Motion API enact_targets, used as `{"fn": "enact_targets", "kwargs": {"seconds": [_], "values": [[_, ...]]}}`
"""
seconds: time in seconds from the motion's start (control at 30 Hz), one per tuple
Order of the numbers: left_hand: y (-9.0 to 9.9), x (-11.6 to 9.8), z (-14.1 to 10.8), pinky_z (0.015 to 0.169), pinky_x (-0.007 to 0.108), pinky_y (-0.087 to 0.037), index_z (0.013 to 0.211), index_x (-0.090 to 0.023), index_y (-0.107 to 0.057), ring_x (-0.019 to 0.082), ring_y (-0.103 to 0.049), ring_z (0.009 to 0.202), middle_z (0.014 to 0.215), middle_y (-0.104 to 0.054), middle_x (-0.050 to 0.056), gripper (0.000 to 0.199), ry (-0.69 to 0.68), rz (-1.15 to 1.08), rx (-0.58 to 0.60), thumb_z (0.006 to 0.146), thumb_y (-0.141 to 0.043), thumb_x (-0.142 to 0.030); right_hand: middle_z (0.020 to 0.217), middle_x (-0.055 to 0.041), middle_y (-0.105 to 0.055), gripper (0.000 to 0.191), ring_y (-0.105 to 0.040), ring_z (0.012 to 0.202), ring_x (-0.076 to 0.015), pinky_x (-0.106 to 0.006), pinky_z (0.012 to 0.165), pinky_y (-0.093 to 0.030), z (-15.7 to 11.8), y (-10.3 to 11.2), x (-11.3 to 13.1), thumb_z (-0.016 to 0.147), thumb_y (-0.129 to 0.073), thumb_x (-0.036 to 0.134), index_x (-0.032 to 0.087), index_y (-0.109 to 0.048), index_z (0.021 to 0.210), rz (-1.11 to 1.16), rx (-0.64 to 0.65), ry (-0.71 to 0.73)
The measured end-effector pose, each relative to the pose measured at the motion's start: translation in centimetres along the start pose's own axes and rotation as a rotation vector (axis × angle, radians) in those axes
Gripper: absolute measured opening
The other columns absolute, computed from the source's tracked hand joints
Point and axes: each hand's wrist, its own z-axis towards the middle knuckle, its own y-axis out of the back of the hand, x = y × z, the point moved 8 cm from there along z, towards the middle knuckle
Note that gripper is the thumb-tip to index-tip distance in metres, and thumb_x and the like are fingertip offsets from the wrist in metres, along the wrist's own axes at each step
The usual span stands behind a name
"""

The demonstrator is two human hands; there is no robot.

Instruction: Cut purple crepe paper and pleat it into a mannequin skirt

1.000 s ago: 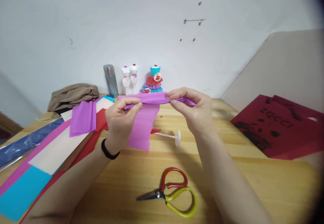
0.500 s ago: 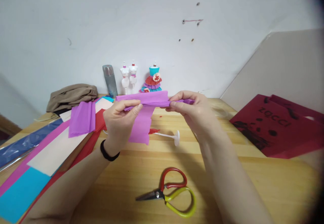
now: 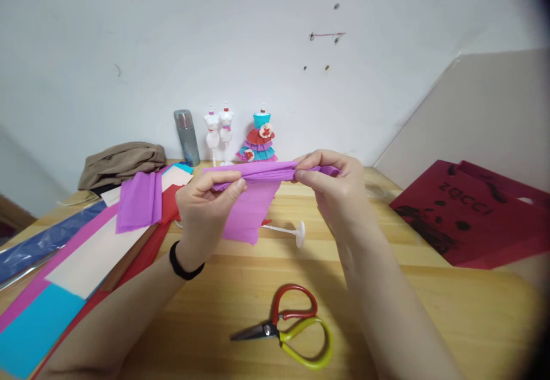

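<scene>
Pinching a purple crepe strip (image 3: 253, 196) between them, left hand (image 3: 205, 205) and right hand (image 3: 339, 194) have gathered its top edge; the tail hangs ungathered above the counter (image 3: 429, 311).

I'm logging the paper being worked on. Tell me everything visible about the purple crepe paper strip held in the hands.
The purple crepe paper strip looks thin, matte and finely crinkled. Its top edge is gathered into a horizontal folded band, pinched at one end by the left hand and at the other by the right hand, with a short tail poking out past the right fingers. Below the band, a loose flap hangs down at a slant. It is held up above the wooden table; whether the flap's lower end touches the table is unclear.
</scene>
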Motion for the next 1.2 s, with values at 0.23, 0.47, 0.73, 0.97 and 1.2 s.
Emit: {"fn": "enact_targets", "kwargs": {"seconds": [0.23, 0.47, 0.73, 0.97, 1.2], "values": [[-0.3, 0.8, 0.4, 0.061, 0.024, -0.06, 0.074, -0.017, -0.074, 0.014, -0.071, 0.06, 0.062, -0.072, 0.0, 0.009, 0.138, -0.133, 0.012, 0.067, -0.078, -0.018, 0.068, -0.0012, -0.067, 0.011, -0.058, 0.065, -0.0168, -0.031, 0.057, -0.043, -0.3, -0.3, 0.5, 0.064, -0.069, 0.014, 0.024, -0.066, 0.058, -0.023, 0.009, 0.037], [-0.5, 0.6, 0.5, 0.057, 0.022, -0.058, 0.073, -0.017, -0.074, 0.013, -0.069, 0.055, 0.059, -0.071, -0.001, 0.009, 0.136, -0.149, 0.016, 0.066, -0.078, -0.016, 0.066, -0.0003, -0.066, 0.011, -0.057, 0.062, -0.016, -0.03, 0.054, -0.043, -0.2, -0.1, 0.7, 0.062, -0.07, 0.015, 0.023, -0.065, 0.058, -0.049, -0.008, 0.072], [-0.5, 0.9, 0.6, 0.056, 0.02, -0.058, 0.073, -0.016, -0.074, 0.012, -0.07, 0.055, 0.059, -0.071, -0.002, 0.009, 0.129, -0.152, 0.02, 0.065, -0.078, -0.015, 0.07, -0.0011, -0.07, 0.012, -0.063, 0.068, -0.0185, -0.031, 0.057, -0.047, -0.2, -0.3, 1.1, 0.063, -0.068, 0.013, 0.023, -0.065, 0.057, -0.074, 0.019, 0.11], [-0.5, 0.8, 0.6, 0.057, 0.021, -0.059, 0.072, -0.016, -0.073, 0.012, -0.07, 0.056, 0.06, -0.071, -0.001, 0.009, 0.105, -0.177, 0.001, 0.065, -0.078, -0.014, 0.071, -0.0005, -0.07, 0.012, -0.062, 0.064, -0.0168, -0.03, 0.053, -0.046, -0.1, -0.3, 0.7, 0.064, -0.067, 0.012, 0.023, -0.065, 0.058, -0.069, 0.051, 0.106], [-0.5, 0.7, 0.6, 0.057, 0.021, -0.059, 0.07, -0.016, -0.073, 0.012, -0.07, 0.055, 0.061, -0.071, -0.002, 0.008, 0.102, -0.167, 0.004, 0.065, -0.077, -0.015, 0.067, -0.0006, -0.068, 0.013, -0.061, 0.062, -0.0164, -0.03, 0.051, -0.046, -0.1, -0.3, 0.8, 0.064, -0.067, 0.011, 0.023, -0.065, 0.059, -0.079, 0.029, 0.117]]}}
